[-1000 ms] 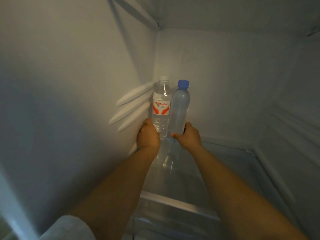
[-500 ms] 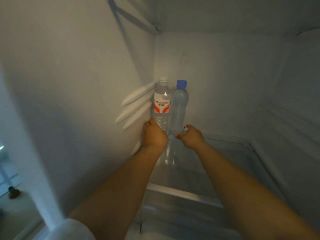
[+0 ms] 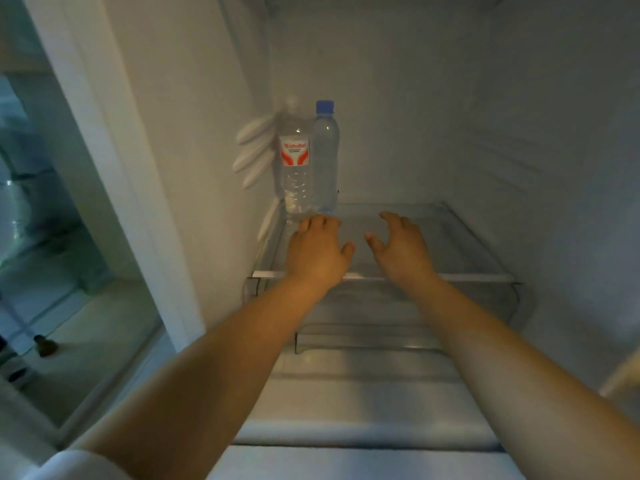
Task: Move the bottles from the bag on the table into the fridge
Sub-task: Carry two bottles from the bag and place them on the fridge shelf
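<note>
Head cam: two bottles upright on the glass shelf (image 3: 450, 237) in the fridge's back left corner, the labelled bottle (image 3: 295, 164) touching the blue-capped bottle (image 3: 325, 157). Left hand (image 3: 317, 252) and right hand (image 3: 401, 244) hover over the shelf, fingers loose, holding nothing, just short of the bottles.

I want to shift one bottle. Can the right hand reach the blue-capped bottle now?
Probably yes. The right hand is open above the glass shelf, and nothing lies between it and the blue-capped bottle.
</note>
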